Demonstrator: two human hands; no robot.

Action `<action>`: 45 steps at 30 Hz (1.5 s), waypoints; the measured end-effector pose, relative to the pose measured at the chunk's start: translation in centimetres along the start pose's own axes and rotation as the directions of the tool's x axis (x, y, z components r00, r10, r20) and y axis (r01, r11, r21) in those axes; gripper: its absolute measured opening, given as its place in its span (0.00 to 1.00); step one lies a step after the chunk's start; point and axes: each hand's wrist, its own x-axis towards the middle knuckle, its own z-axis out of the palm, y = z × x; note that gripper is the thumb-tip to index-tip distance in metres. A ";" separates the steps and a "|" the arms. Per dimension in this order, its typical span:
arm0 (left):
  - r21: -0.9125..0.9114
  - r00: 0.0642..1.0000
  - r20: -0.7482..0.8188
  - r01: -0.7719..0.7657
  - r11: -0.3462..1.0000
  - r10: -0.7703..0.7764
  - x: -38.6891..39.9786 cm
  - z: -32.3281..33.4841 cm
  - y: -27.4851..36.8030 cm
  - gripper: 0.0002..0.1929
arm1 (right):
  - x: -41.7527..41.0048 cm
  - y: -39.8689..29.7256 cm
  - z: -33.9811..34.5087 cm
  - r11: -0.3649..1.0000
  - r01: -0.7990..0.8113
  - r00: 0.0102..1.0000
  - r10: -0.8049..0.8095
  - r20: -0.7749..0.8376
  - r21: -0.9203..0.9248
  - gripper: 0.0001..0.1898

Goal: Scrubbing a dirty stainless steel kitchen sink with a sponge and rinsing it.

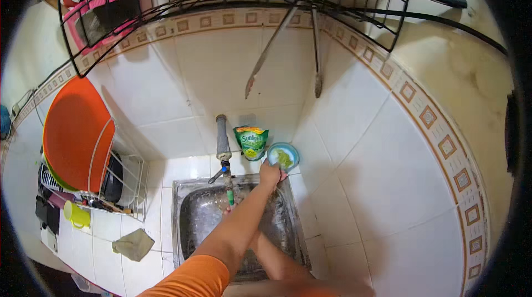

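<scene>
My left arm, in an orange sleeve, crosses over the right one. At the near rim of a small blue-green bowl (296, 156) is my left hand (271, 173); how its fingers close there is unclear. Whitish suds and a yellow-green scrubber (283, 158) lie inside the bowl. Below the tap's green outlet (230, 197), a little of my right hand (227, 210) shows, the rest hidden behind my left forearm. A grey tap (223, 139) with a blue-marked lever (216, 175) stands over the steel sink (195, 230). Left of the bowl stands a green Sunlight pouch (252, 143).
A white wire dish rack (139, 189) at left holds a large orange basin (79, 135). Nearby are a yellow-green mug (76, 215) and a crumpled cloth-like piece (134, 245). Metal tongs (318, 56) hang from a black wire shelf (390, 49) overhead. Tiled wall (399, 180) borders the right side.
</scene>
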 end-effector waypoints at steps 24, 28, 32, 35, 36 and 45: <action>-0.482 0.899 0.358 0.409 0.775 -0.252 -9.6 -15.8 -2.3 0.13 | -3.9 -12.5 2.7 0.573 0.030 0.947 0.245 0.206 -0.819 0.07; -0.380 0.949 0.021 0.297 0.876 -0.313 -9.2 -13.7 -0.6 0.05 | -4.4 -19.1 -0.5 -0.016 -0.024 0.998 0.058 -0.025 -1.000 0.05; -0.081 0.968 -0.077 0.234 0.969 -0.241 -7.1 -16.7 -4.4 0.06 | -3.9 -20.9 -5.7 -0.279 0.034 0.888 -0.431 0.157 -0.960 0.12; 0.009 0.954 -0.201 0.230 0.973 -0.223 -7.9 -14.6 -3.6 0.13 | -5.3 -20.3 -9.1 -0.575 0.041 0.841 -0.422 0.339 -0.817 0.22; -0.040 0.929 -0.251 0.271 0.962 -0.272 -8.1 -15.1 -3.5 0.17 | -5.4 -19.3 -8.0 -0.640 -0.014 0.879 -0.373 0.295 -0.768 0.25; -0.167 0.916 0.141 0.397 0.903 -0.377 -7.4 -14.6 -3.7 0.10 | -12.7 -11.2 -4.1 -0.892 -0.148 0.988 -0.148 -0.033 -0.427 0.29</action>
